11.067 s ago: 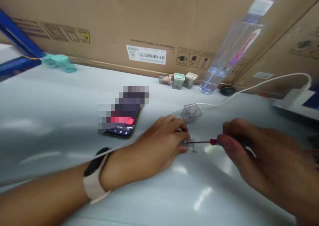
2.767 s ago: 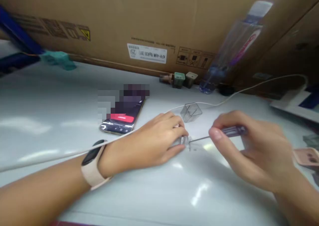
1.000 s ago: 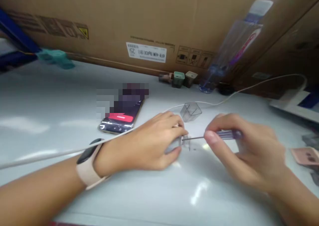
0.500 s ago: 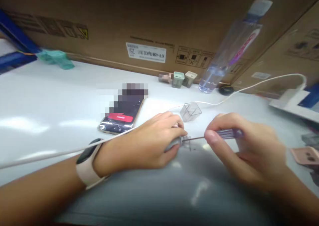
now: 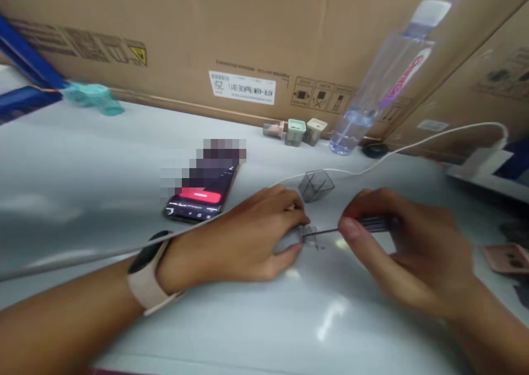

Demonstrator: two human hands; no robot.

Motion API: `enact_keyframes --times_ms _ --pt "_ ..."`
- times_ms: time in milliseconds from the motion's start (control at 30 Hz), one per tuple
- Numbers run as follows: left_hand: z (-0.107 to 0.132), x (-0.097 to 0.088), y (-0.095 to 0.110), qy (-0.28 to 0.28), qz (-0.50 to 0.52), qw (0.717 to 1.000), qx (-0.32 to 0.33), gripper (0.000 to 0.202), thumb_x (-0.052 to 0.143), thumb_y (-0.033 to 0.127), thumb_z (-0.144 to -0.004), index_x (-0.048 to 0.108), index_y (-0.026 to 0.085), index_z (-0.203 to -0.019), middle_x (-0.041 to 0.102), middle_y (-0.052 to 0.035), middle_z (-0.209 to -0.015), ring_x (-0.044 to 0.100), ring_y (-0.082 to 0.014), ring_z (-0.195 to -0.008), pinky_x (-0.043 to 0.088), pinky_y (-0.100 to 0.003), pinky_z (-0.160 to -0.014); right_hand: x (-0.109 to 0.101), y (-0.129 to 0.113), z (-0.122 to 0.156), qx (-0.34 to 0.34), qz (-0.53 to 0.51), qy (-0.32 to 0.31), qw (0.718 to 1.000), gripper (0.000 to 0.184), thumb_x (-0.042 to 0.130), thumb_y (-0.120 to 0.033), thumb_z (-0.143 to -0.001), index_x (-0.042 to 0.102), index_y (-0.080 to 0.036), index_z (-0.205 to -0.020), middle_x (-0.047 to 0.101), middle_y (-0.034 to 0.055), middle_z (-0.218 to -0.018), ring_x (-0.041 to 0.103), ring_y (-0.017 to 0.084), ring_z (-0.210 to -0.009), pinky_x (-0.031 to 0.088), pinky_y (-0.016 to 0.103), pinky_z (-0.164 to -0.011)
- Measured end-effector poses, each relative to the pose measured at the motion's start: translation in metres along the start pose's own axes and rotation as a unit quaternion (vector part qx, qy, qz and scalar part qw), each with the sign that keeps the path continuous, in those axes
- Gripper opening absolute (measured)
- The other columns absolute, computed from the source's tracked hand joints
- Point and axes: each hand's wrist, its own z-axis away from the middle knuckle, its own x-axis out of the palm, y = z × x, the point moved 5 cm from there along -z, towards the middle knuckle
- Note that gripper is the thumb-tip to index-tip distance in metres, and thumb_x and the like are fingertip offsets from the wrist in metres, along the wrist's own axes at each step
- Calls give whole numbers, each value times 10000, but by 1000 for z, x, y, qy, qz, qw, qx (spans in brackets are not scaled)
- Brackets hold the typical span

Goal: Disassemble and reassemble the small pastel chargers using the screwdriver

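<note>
My left hand rests on the glossy white tabletop, its fingers closed around a small clear plastic part. My right hand pinches a slim screwdriver with a translucent handle between thumb and fingers. Its thin metal shaft reaches left to the clear part, and the tip looks to touch it. The fingers hide much of the part. Just behind the hands stands a small clear cubic case.
A white cable crosses the table and my left wrist, which wears a pale band. Beyond lie a smartphone, small adapters, a plastic bottle and cardboard boxes. A pink case sits right.
My right hand has shifted slightly left, bringing the screwdriver shaft closer into the clear part. The left hand grips as before.
</note>
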Motion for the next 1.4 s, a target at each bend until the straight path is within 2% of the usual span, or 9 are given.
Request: enact_keyframes --times_ms 167,600,833,1400 --pt "0 1 -2 3 16 1000 2 190 670 230 -997 691 194 -1183 684 -111 -1222 635 -286 -1195 516 -424 -1086 0 1 0 4 -5 1 1000 178 642 -100 -929 564 -250 -875 681 -35 -677 633 119 -545 474 238 -537" --pt "0 1 -4 -8 22 1000 -8 149 683 240 -1018 694 210 -1163 689 -96 -1216 631 -291 -1190 516 -454 -1075 0 3 1 4 -11 -6 1000 197 619 -84 -929 545 -256 -869 668 -39 -663 608 126 -516 459 248 -510" --pt "0 1 -4 -1 25 1000 -12 148 675 228 -1024 701 193 -1165 694 -102 -1209 634 -283 -1190 511 -430 -1082 -5 1 -1 6 0 -1 1000 197 634 -101 -914 541 -256 -835 634 -63 -608 556 105 -459 395 244 -464" --pt "1 2 -5 -4 23 1000 -14 177 686 242 -1022 696 202 -1195 690 -96 -1234 625 -286 -1224 503 -438 -1102 0 1 -1 4 18 16 1000 184 626 -106 -926 551 -264 -872 673 -41 -642 609 121 -498 473 240 -485"
